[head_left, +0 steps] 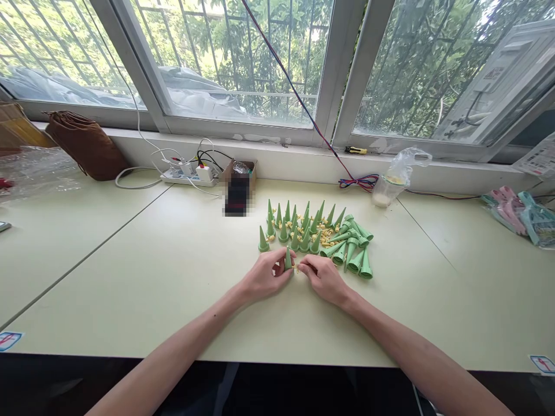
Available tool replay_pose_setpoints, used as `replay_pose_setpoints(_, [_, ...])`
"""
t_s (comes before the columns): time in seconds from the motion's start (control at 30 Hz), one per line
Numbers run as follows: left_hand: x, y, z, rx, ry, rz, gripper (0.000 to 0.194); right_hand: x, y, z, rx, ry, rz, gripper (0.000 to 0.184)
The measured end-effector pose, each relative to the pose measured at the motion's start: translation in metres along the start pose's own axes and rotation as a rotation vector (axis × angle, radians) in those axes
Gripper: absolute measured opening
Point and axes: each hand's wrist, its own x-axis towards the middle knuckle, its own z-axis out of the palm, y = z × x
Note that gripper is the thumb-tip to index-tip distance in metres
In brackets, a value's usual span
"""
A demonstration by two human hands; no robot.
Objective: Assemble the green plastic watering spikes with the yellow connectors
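Between the fingers of my left hand (267, 274) a green plastic cone (288, 259) is held, its tip pointing up. My right hand (323, 277) is closed in a pinch on a small yellow plastic piece (297, 268), right beside the cone's lower end. Whether the two parts touch I cannot tell. Just beyond my hands stand several upright green cones (305, 238), some with yellow pieces at their sides. Loose yellow pieces (328, 236) lie in a small heap among them. To the right, several more green cones (353, 260) lie tilted and piled together.
At the back are a power strip (191, 178) with cords, a small cardboard box (249, 169), bundled red-blue wire (359, 182) and a plastic bag with a cup (388, 188). A brown pouch (84, 144) is far left. Bagged pink and teal items (520, 211) lie right.
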Motion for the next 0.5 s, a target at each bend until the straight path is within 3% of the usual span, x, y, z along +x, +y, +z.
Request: replay_pose_setpoints(0.5, [-0.0011, 0.0022, 0.0012, 0.005, 0.018, 0.0, 0.018, -0.0001, 0.0008, 0.0011, 0.006, 0.01, 0.007, 0.031])
